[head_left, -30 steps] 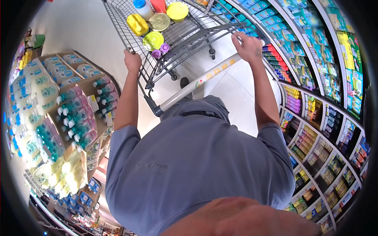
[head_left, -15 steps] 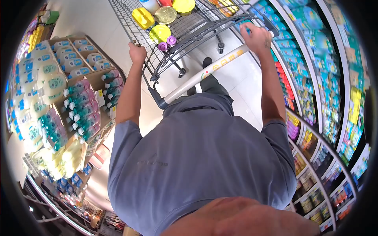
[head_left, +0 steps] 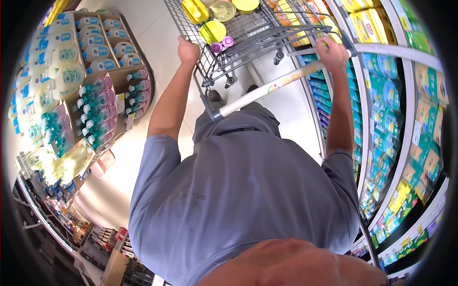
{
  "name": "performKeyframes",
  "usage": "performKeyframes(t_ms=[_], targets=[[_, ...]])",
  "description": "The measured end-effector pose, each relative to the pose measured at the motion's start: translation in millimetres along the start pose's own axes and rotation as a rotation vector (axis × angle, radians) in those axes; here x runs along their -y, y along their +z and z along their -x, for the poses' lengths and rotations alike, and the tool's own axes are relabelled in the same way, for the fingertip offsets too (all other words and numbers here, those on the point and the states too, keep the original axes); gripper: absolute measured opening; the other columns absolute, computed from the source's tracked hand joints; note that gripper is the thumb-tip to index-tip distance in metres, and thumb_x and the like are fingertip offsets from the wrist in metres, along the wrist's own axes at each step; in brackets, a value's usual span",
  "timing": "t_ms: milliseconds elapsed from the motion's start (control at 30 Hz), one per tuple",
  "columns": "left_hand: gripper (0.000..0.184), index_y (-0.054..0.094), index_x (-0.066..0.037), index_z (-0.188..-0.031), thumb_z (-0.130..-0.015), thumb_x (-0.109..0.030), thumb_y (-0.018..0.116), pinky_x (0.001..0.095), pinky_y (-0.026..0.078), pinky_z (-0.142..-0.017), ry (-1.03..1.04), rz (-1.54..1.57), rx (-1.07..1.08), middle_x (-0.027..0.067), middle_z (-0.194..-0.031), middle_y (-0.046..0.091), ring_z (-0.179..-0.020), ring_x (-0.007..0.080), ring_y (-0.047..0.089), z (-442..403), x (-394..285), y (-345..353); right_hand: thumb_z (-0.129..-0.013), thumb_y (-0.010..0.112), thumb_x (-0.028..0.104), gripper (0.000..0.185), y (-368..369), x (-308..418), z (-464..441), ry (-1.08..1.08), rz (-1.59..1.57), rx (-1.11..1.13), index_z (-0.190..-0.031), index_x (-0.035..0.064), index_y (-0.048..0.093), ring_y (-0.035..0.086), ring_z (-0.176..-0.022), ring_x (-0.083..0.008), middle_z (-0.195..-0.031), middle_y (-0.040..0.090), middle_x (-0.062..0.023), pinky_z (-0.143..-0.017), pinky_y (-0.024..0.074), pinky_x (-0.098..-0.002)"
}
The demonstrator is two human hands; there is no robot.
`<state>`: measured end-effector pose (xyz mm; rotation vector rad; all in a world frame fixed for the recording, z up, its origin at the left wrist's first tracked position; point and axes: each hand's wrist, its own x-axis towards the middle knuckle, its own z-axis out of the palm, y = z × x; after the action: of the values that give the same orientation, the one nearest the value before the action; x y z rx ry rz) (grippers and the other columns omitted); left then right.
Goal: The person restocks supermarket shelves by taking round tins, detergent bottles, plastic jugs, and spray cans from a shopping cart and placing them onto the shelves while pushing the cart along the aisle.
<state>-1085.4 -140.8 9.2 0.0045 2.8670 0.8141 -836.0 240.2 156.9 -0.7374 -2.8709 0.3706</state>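
Note:
A shopping cart (head_left: 253, 38) of grey wire stands in front of me, with a pale push handle (head_left: 267, 91) slanting across near my waist. My left hand (head_left: 189, 51) is closed on the cart's left side rim. My right hand (head_left: 332, 54) is closed around the upper rear rim at the right, just above the handle's end. Inside the cart are a yellow container (head_left: 194, 10), a gold round lid (head_left: 222, 10), a yellow round lid (head_left: 213, 32), another yellow lid (head_left: 245, 4) and two purple caps (head_left: 222, 44). The lower parts of these goods are hidden.
At the left stands a cardboard display (head_left: 119, 71) stacked with bottles and jugs. Shelves (head_left: 405, 105) of teal, green and yellow packs run close along the right side of the cart. Pale floor tiles (head_left: 157, 55) lie between display and cart.
The cart has advanced along the aisle, and different packs now line the right shelf. In view, both hands and the cart sit further right. Both hands keep their hold on the cart.

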Motion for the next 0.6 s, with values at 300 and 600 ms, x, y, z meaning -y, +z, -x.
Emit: performKeyframes(t_ms=[300,600], targets=[[0.057,0.043,0.007,-0.125,-0.074,-0.007,0.064,0.0517,0.037,-0.104,0.183,0.285,-0.062,0.0364,-0.133,0.046,-0.129,0.0491,0.041,-44,-34,3,-0.088,0.061,0.04,0.024,3,1,-65,0.168,0.093,0.116,-0.095,0.0218,0.074,0.067,-0.071,-0.0328,-0.07,0.067,-0.0098,-0.065,0.05,-0.0434],[0.067,0.047,-0.004,-0.139,-0.087,-0.044,0.059,0.0699,0.011,-0.112,0.919,-0.123,0.197,0.0295,-0.155,0.022,-0.145,0.0453,0.018,-104,-42,-40,-0.084,0.069,0.027,0.044,54,76,-103,0.241,0.516,-0.047,-0.118,0.0005,0.061,0.065,-0.095,-0.0403,-0.105,0.068,-0.0229,-0.089,0.0506,-0.0479]])
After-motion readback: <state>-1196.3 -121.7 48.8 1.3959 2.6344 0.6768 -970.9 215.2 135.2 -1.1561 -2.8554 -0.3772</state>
